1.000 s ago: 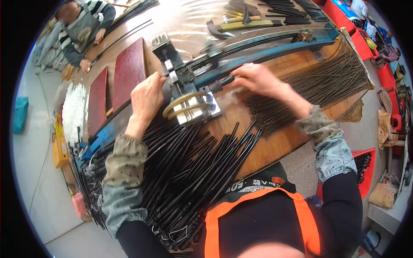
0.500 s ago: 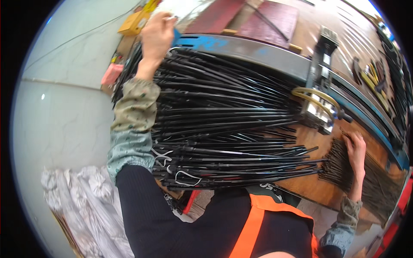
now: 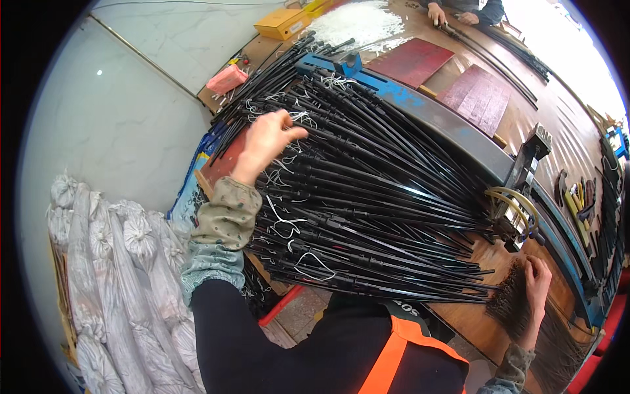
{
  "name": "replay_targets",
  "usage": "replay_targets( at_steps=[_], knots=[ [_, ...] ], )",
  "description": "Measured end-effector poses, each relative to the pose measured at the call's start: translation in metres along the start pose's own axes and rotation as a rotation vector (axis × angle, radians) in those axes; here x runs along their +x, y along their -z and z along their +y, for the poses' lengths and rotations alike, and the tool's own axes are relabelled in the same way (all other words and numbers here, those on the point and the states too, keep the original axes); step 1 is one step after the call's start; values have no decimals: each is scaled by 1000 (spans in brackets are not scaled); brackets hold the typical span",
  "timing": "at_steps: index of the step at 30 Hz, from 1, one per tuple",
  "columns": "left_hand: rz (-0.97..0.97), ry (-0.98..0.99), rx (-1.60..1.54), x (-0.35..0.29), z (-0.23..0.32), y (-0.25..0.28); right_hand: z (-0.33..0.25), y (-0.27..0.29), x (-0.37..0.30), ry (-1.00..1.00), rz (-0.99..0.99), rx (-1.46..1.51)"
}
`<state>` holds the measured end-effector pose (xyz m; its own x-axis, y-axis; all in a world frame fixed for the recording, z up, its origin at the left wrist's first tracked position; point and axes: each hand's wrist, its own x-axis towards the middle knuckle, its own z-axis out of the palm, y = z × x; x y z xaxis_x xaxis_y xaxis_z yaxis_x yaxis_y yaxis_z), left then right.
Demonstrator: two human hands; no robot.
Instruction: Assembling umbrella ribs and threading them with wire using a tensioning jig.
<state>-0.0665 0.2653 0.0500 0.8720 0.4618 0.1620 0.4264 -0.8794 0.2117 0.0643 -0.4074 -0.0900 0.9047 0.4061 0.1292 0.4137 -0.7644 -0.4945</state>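
Note:
Over the tied ends of a wide pile of black rods (image 3: pixel 387 177), my left hand (image 3: pixel 266 139) hovers with bent fingers and the thumb apart; I see nothing held in it. White cord loops (image 3: pixel 287 220) hang from the rods' left ends. At the right, my right hand (image 3: pixel 538 282) rests by the upper ends of a bundle of thin brown rods (image 3: pixel 518 305). Its fingertips are pressed together, and what lies between them is too small to make out. Just above that hand is a metal clamp unit (image 3: pixel 515 220) with yellowish tubes (image 3: pixel 515 203), on a long blue-and-grey beam.
A blue bracket (image 3: pixel 350 64) stands at the beam's far left end. Beyond it lie a white heap (image 3: pixel 357 25), dark red boards (image 3: pixel 413 62) and a yellow box (image 3: pixel 282 24). Another person's hands (image 3: pixel 453 14) work at the back. White wrapped bundles (image 3: pixel 125 262) stand at left.
My left hand has come from the beam's left end back toward me, over the rods' corded ends. My right hand stays by the thin rods. The view has shifted, showing more of the far table.

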Motion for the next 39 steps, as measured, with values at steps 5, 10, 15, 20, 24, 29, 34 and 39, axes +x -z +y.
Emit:
replay_targets(
  at_steps=[5,10,15,20,24,29,34,39],
  knots=[
    [77,-84,172,-7,1,-39,-3,-5,0,23,37,20],
    [-225,-13,-165,24,-11,18,7,2,-15,-90,17,52],
    [132,264,-465,126,-93,37,-31,15,6,-210,-147,172],
    [377,-192,-140,123,4,-8,-92,26,14,-358,-206,286],
    [62,-1003,-125,29,167,-74,-76,23,8,-310,-200,262],
    [-181,-1204,-44,-15,231,-142,-73,18,5,-233,-166,198],
    [-118,-1180,-99,-33,247,-146,-71,14,-1,-157,-195,202],
    [-108,-1031,-6,-59,237,-138,-63,11,5,-151,-206,347]
  ],
)
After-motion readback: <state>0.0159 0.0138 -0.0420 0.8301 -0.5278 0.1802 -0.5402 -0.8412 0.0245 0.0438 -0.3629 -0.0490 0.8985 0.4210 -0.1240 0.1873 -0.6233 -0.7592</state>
